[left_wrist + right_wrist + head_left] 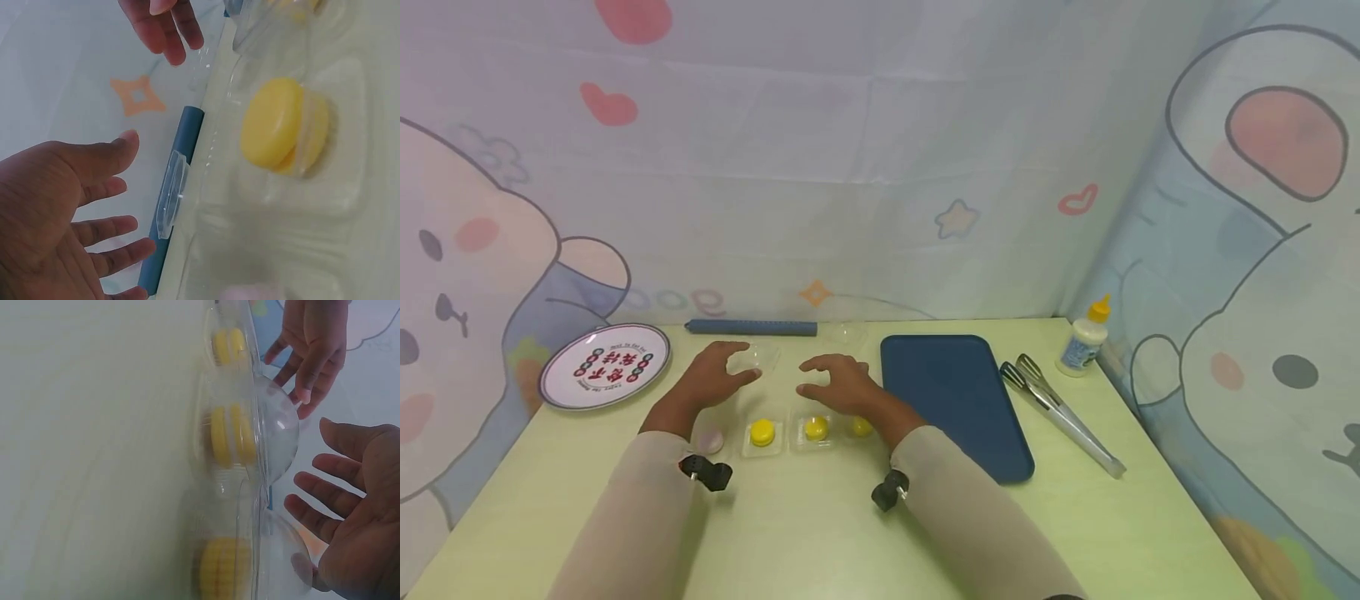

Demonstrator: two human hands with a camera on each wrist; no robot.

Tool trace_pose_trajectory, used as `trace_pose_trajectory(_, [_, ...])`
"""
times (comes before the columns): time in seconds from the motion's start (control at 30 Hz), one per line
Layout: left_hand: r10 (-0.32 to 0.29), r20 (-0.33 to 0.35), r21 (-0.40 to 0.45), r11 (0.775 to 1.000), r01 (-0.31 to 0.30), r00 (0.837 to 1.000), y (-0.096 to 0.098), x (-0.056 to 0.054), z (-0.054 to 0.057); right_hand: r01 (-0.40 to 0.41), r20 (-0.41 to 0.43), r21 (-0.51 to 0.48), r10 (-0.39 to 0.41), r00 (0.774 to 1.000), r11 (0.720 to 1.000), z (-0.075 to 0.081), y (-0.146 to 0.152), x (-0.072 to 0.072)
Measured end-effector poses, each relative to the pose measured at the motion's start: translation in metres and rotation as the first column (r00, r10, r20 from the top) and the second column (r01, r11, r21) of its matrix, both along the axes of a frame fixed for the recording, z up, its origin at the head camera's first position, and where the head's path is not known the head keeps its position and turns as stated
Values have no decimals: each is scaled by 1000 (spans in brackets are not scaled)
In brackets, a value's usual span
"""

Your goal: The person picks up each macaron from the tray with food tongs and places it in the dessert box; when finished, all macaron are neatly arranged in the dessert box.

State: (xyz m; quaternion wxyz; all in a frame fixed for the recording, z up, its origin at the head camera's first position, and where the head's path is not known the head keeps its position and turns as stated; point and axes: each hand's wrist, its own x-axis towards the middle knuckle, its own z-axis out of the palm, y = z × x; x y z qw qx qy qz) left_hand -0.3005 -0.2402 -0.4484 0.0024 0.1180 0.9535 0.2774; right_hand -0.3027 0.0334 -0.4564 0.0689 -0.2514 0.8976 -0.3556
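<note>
Both hands hover over the table, fingers spread and loosely bent, holding nothing. My left hand (713, 377) is beside a clear domed lid (763, 367) that lies between the hands. My right hand (842, 385) faces it from the other side. Nearer the body, a row of macarons sits in clear plastic trays. One yellow macaron (762, 432) has no dome over it. The yellow macaron (816, 428) to its right lies under a clear dome (281, 431). Another yellow macaron (861, 427) is partly hidden by the right forearm. A pink macaron (709, 440) shows beside the left wrist.
At the back lie a dark blue tube (752, 327) and another clear lid (844, 333). A white plate (561, 379) with red lettering stands left. On the right are a dark blue tray (955, 400), metal tongs (1063, 417) and a bottle with a yellow nozzle (1084, 342).
</note>
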Motion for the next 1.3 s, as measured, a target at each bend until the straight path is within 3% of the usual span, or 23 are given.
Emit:
trace_pose_trajectory(0.3, [10, 54, -25, 1000, -9, 998, -8, -20, -5, 5, 57, 53, -8, 998, 999, 1, -31, -22])
trace_pose_trajectory(0.57, [30, 107, -33, 999, -26, 994, -15, -30, -12, 9, 109, 73, -17, 994, 997, -1, -51, -32])
trace_pose_trajectory(0.93, [48, 118, -28, 999, -45, 992, -20, -34, -17, -7, 142, 117, -9, 990, 993, -7, -70, -44])
trace_pose_trajectory(1.3, [46, 67, -30, 999, -44, 997, -19, -32, -19, -69, 134, 106, 54, 990, 992, -9, -74, -47])
